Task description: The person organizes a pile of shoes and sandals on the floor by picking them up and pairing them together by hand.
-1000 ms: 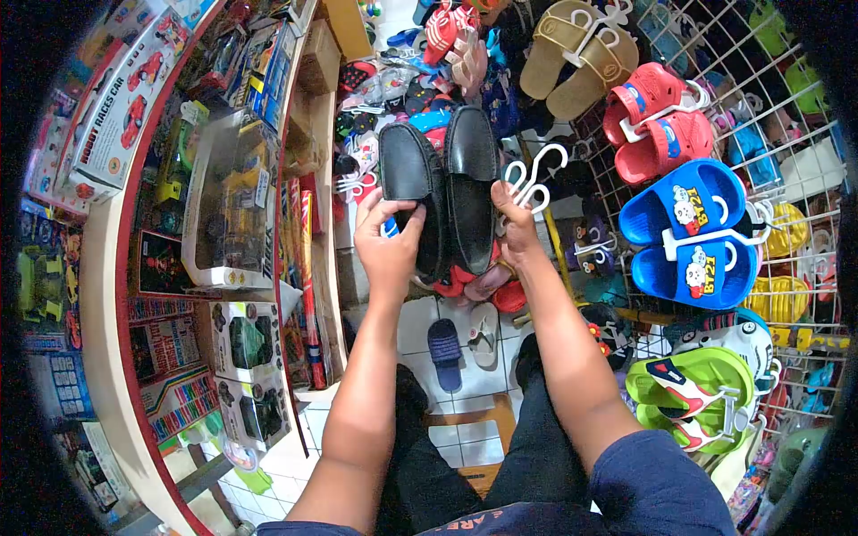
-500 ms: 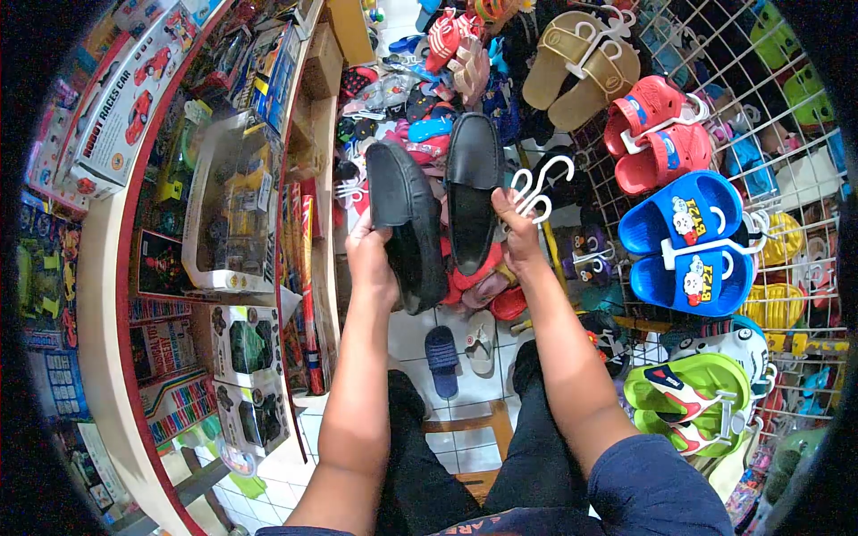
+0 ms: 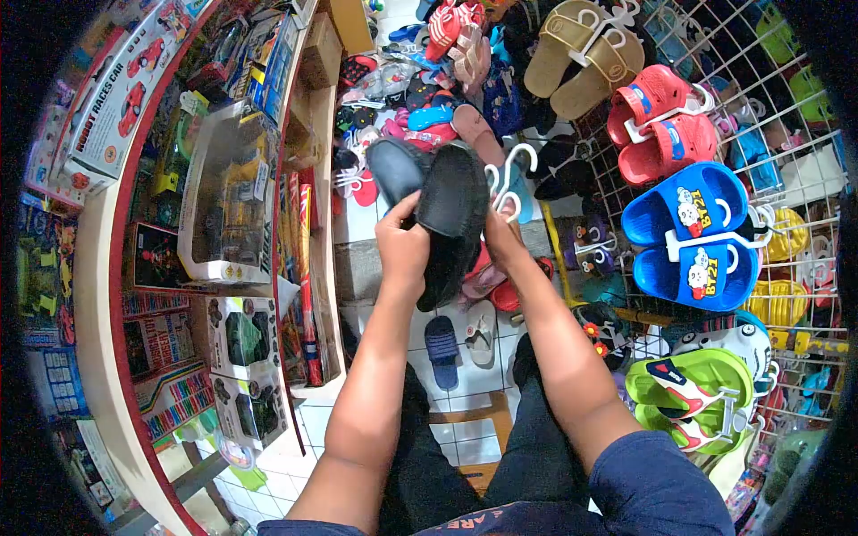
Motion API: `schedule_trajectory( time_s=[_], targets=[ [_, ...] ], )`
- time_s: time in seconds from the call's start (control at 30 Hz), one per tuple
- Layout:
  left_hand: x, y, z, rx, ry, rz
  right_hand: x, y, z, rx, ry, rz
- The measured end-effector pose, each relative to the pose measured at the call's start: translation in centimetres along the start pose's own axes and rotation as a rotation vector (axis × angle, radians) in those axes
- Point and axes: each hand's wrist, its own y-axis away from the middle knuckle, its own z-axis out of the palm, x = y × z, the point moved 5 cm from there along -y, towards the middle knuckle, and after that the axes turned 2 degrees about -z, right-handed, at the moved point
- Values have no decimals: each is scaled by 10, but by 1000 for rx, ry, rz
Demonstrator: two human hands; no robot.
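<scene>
A pair of black loafers is up in front of me, the nearer loafer (image 3: 454, 210) overlapping the farther loafer (image 3: 391, 165). My left hand (image 3: 402, 239) is closed on the pair from the left, its thumb and fingertips at the shoes' edges. On the other side, my right hand (image 3: 503, 239) grips the nearer loafer's edge, some fingers hidden behind it. White plastic hooks (image 3: 511, 179) stick up just above that hand. Below the shoes, a dark blue slide (image 3: 441, 353) and a grey-white sandal (image 3: 480, 333) lie on the tiles.
Shelves of boxed toys (image 3: 237, 214) line the left. To the right, a white wire grid (image 3: 782, 80) carries blue slides (image 3: 693, 237), red clogs (image 3: 666, 125) and green sandals (image 3: 693, 397). A heap of footwear (image 3: 407, 98) lies ahead. A wooden stool (image 3: 469, 415) stands between my legs.
The loafers, held side by side before, now overlap, with the nearer one turned. My left hand has moved right and up, and my right hand slightly left.
</scene>
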Motion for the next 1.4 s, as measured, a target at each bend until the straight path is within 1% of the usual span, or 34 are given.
schedule_trajectory(
  time_s=[0.03,0.07,0.1,0.13,0.2,0.23,0.27,0.3,0.33,0.37,0.43,0.47,0.5,0.57,0.6,0.63,0.67,0.7,0.77,0.8,0.87,0.97,1.03,1.07,1.1,1.17,1.2,1.23,1.27,1.3,1.33,1.37,1.4],
  targets=[
    [0,-1,0,0,0,-1,-46,17,15,-93,-22,-15],
    [2,-2,-4,64,-19,6,-74,28,26,-186,-44,-31],
    [3,-3,-8,127,-39,13,-77,28,26,-185,-45,-32],
    [2,-4,-10,125,-40,12,-84,28,26,-203,92,-129],
    [-1,-8,-12,53,-6,-9,-99,31,31,-237,366,-323],
    [-1,-9,-11,18,10,-18,-106,33,32,-237,365,-324],
    [0,-9,-13,18,9,-18,-112,34,30,-193,411,-290],
    [10,-6,-9,-23,9,-26,-115,35,29,-149,456,-256],
    [16,-5,-6,-64,8,-36,-115,32,25,-71,236,-256],
    [10,-11,-13,-51,51,-38,-105,26,18,-60,41,-200],
    [12,-18,-22,-45,-22,50,-97,15,4,98,-194,-142],
    [12,-18,-28,-51,-74,63,-96,13,-5,127,-232,-125],
    [18,-17,-31,-58,-134,44,-97,12,-8,102,-369,-32],
    [28,-16,-32,-149,-294,135,-97,7,-12,78,-381,-32],
    [32,-13,-29,-153,-297,136,-100,7,-10,67,-372,-43],
    [36,-8,-21,-206,-251,140,-107,12,-3,56,-333,-77],
    [40,-4,-15,-258,-203,143,-104,13,-2,10,-210,-108],
    [41,0,-13,-259,-205,142,-106,15,2,-32,-88,-144],
    [51,7,-11,-185,-429,340,-103,19,12,-42,-214,-121],
    [47,1,-15,-200,-320,286,-97,17,10,-41,-213,-118],
    [37,-4,-21,-270,117,14,-84,10,7,-28,-242,-94],
    [13,-18,-37,-206,274,-67,-91,14,12,-49,-211,-95],
    [23,-8,-26,-312,116,89,-88,13,11,-81,-242,-59],
    [20,-3,-27,-285,275,-54,-85,14,12,-116,-270,-24],
    [13,-3,-33,-285,271,-57,-90,17,15,-114,-274,-22],
    [-6,2,-33,-661,696,-230,-111,26,25,-138,-195,-95],
    [-14,5,-36,-518,670,-291,-109,27,27,-140,-196,-92],
    [-7,11,-26,-516,670,-289,-110,27,29,-142,-129,-153],
    [3,17,-13,-534,684,-228,-112,27,31,-144,-60,-215],
    [10,22,-7,-551,698,-168,-109,27,32,-145,-59,-214],
    [-11,19,-25,-529,528,-193,-108,27,35,-173,-34,-238],
    [-18,18,-29,-529,529,-195,-105,28,36,-200,-10,-261],
    [-17,18,-29,-480,521,-230,-107,26,38,-191,-26,-251]
  ],
)
